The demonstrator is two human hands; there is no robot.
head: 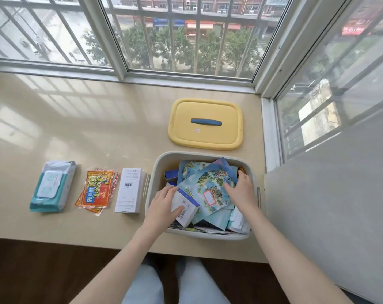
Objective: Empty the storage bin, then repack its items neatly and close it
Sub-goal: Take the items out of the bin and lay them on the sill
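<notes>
Hands reach into an open storage bin (155, 172) on a windowsill ledge.

Left hand (164, 205) grips a white-and-blue box (185, 208); right hand (241, 189), fingers spread, presses map-printed pouches (210, 189).

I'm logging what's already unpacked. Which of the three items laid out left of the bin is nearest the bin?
The white box, lying right beside the bin; the orange-red packets and wipes pack lie farther left.

An open pale storage bin (151, 172), crammed with blue pouches (210, 183), sits just before its yellow lid (208, 134).
</notes>
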